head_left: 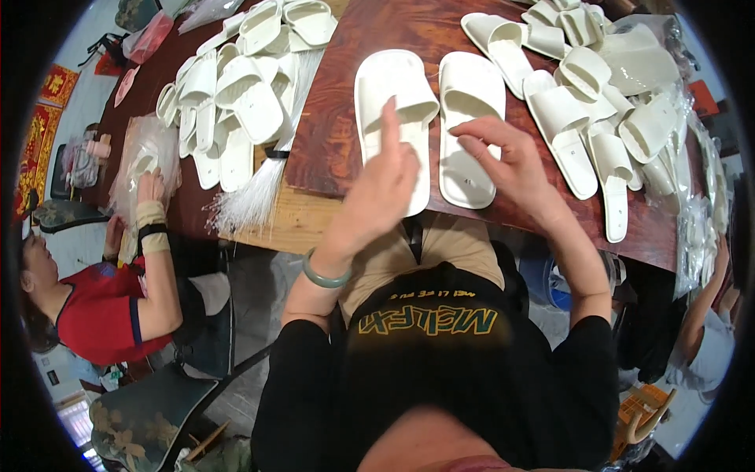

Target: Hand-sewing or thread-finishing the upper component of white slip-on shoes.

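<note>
Two white open-toed slippers stand side by side on the wooden table in front of me, their straps across the middle. Over the left slipper (413,102) is my left hand (385,181), its index finger stretched toward the strap and its other fingers curled. At the inner side of the right slipper (472,90) is my right hand (507,161), with thumb and index finger bent close together in a pinch. Anything between those fingertips is too small to make out. A pale green bangle (325,271) circles my left wrist.
White slippers are piled at the left (228,94) and more slippers (578,130) lie at the right. A bundle of thin clear plastic strands (252,197) hangs by the table's left edge. One person (110,307) handles a plastic bag at left; another (704,330) is at far right.
</note>
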`<state>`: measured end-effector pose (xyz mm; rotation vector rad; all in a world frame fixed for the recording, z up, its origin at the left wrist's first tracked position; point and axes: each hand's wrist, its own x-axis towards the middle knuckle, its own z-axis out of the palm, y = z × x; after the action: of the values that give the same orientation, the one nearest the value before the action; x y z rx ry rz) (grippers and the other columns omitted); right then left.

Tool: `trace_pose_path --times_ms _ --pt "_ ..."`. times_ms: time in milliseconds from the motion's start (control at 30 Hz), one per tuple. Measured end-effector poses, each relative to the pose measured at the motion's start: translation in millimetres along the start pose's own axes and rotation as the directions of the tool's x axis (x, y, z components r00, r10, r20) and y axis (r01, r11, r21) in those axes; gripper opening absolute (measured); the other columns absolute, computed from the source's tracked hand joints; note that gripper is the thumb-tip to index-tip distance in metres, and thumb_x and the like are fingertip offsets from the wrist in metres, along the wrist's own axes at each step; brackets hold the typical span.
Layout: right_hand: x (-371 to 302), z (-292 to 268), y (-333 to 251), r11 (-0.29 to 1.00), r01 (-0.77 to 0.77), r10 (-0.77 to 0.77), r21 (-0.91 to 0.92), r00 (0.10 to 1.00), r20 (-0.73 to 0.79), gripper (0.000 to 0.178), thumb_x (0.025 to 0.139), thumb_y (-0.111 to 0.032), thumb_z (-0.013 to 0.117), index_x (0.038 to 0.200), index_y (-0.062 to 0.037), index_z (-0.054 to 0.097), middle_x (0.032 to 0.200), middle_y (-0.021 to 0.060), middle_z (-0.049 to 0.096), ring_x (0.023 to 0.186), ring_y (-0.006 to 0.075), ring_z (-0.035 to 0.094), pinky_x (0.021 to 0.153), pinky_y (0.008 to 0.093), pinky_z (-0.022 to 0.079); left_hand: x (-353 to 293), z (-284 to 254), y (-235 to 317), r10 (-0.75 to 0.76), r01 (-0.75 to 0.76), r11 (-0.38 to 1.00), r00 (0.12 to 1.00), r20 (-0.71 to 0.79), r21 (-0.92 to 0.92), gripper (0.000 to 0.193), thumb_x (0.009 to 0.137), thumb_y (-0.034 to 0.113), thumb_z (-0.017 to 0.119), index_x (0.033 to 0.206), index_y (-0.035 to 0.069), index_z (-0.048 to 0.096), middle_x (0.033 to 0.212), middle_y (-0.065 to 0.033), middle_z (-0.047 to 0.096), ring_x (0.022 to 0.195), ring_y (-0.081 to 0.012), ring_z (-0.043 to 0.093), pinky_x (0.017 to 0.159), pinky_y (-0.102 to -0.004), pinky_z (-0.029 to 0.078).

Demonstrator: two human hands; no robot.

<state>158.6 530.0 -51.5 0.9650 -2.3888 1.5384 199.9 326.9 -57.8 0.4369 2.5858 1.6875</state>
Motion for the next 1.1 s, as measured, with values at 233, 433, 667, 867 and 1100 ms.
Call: trace_pose_path --times_ms 233,433,667,867,1100 --pt "-8.6 34.2 -8.6 0.910 -0.215 0.214 0.354 0.976 0.043 0.013 0.084 -0.009 0.065 0.089 0.0031 0.065 0.082 0.0077 0.062 0.060 0.0115 0.058 0.058 0.0233 0.046 -14.2 32.7 4.0 0.080 -0.082 0.995 0.996 -0.042 -0.057 0.067 0.091 0.002 0.038 0.141 -0.001 -0.006 0.082 -0.0165 0.058 0.071 -0.0250 0.058 0.068 -0.0333 0.046" --pt "8.5 18.9 14.9 0.942 -0.332 0.335 0.050 0.939 -0.079 0.020 0.082 -0.017 0.067 0.087 0.0024 0.067 0.073 0.0040 0.065 0.063 0.0056 0.055 0.057 0.0220 0.044 -46.7 14.8 0.3 -0.083 0.077 0.997 0.964 0.253 0.031 0.021 0.097 0.013 0.039 0.105 -0.005 0.047 0.068 -0.0101 0.059 0.059 -0.0159 0.055 0.058 -0.0272 0.045" --pt "22.4 43.4 28.9 0.963 -0.241 0.248 -0.117 0.967 0.053 0.026 0.083 -0.015 0.065 0.102 0.0022 0.062 0.069 0.0058 0.061 0.056 0.0073 0.053 0.051 0.0229 0.043 -51.8 10.0 -6.1 -0.361 0.601 0.619 0.790 0.496 -0.506 0.029 0.098 0.024 0.040 0.095 -0.001 0.053 0.058 -0.0082 0.058 0.040 -0.0078 0.044 0.038 -0.0196 0.033" --pt "2.0 34.0 16.8 0.969 -0.196 0.199 -0.150 0.980 0.001 0.024 0.084 -0.019 0.062 0.098 0.0004 0.063 0.080 0.0165 0.064 0.068 0.0308 0.060 0.062 0.0353 0.047 -14.7 7.7 -29.7 -0.407 0.520 0.431 0.841 0.355 -0.737 0.028 0.097 0.023 0.042 0.098 -0.002 0.054 0.064 -0.0104 0.060 0.039 -0.0106 0.047 0.034 -0.0209 0.034" --pt "3.3 32.0 18.1 0.870 -0.481 0.449 0.109 0.865 0.226 0.029 0.094 -0.023 0.050 0.092 0.0021 0.064 0.064 0.0100 0.060 0.049 0.0136 0.056 0.048 0.0289 0.044 43.0 8.9 -35.6 -0.327 0.424 0.614 0.904 0.274 -0.666 0.028 0.097 0.020 0.039 0.105 -0.005 0.050 0.069 -0.0106 0.059 0.047 -0.0121 0.053 0.040 -0.0219 0.041"
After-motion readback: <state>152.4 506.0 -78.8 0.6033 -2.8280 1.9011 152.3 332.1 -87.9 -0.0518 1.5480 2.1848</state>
